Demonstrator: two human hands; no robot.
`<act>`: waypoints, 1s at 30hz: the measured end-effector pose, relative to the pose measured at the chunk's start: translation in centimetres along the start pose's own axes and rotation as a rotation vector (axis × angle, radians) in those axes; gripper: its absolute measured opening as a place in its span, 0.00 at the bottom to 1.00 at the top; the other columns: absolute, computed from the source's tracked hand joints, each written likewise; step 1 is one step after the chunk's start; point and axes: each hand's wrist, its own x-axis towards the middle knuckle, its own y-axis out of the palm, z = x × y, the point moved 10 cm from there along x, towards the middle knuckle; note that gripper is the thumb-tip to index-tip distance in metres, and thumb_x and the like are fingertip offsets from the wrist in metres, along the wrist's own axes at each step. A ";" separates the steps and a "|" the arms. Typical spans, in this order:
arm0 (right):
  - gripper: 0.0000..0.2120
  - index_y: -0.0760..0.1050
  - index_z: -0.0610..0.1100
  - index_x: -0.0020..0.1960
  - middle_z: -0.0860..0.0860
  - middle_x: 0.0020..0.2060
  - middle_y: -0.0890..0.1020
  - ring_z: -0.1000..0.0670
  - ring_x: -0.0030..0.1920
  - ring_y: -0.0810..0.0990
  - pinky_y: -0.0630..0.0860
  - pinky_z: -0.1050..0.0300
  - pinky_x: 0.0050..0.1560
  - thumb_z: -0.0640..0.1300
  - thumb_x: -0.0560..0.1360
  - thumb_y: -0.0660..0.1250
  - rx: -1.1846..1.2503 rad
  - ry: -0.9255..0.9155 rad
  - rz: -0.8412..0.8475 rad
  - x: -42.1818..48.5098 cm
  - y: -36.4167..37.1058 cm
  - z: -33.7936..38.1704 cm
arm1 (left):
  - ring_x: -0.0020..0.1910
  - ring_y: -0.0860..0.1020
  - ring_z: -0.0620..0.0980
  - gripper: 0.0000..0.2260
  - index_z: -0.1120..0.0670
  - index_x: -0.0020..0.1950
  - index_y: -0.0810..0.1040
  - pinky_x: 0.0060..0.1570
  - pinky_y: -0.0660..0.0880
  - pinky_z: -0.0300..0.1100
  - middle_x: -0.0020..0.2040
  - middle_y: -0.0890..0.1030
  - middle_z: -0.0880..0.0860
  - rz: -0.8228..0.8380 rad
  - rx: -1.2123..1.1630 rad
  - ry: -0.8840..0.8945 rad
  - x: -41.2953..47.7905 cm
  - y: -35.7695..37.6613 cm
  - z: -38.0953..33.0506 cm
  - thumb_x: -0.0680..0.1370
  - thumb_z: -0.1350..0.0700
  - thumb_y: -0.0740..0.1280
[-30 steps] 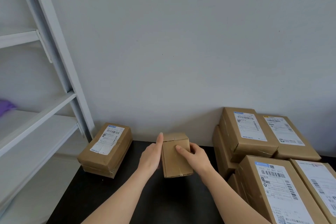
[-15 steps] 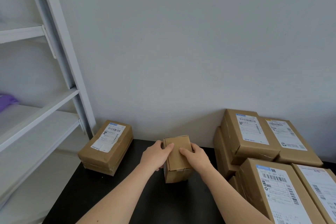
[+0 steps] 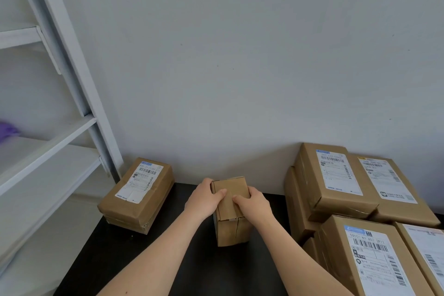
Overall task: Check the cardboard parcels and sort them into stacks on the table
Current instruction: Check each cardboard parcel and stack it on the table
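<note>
Bare counter (image 3: 156,259) lies open between the left parcel (image 3: 137,197) and the box (image 3: 231,230). A strip separates the box from the right stack (image 3: 336,199). The wall (image 3: 240,79) closes the back, and the shelf (image 3: 48,151) flanks the left.

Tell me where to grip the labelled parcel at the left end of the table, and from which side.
Grip the labelled parcel by its two long side faces, coming from above at its near end. It lies flat, label up, with its long axis toward the wall. The shelf post crowds its far left corner.
</note>
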 end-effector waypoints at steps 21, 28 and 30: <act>0.27 0.65 0.52 0.70 0.54 0.57 0.77 0.54 0.50 0.76 0.72 0.60 0.41 0.62 0.75 0.61 -0.211 -0.081 -0.119 -1.8 -1.4 0.7 | 0.53 0.74 0.46 0.20 0.52 0.64 0.67 0.55 0.75 0.45 0.54 0.73 0.46 0.005 -0.031 -0.018 -0.6 -0.6 0.6 0.77 0.42 0.65; 0.42 0.54 0.54 0.75 0.51 0.67 0.65 0.50 0.63 0.69 0.74 0.55 0.53 0.69 0.68 0.65 -0.204 -0.189 -0.134 -3.6 -0.9 1.1 | 0.47 0.75 0.47 0.18 0.52 0.52 0.70 0.43 0.71 0.43 0.47 0.75 0.48 -0.089 0.040 -0.111 -2.1 -2.4 2.1 0.76 0.38 0.62; 0.51 0.46 0.54 0.77 0.50 0.70 0.59 0.47 0.68 0.63 0.71 0.49 0.62 0.68 0.64 0.69 -0.261 -0.172 -0.015 -3.7 0.1 0.7 | 0.46 0.75 0.46 0.18 0.53 0.55 0.71 0.42 0.70 0.41 0.47 0.75 0.47 -0.118 0.053 -0.115 -2.4 -2.9 2.3 0.79 0.40 0.58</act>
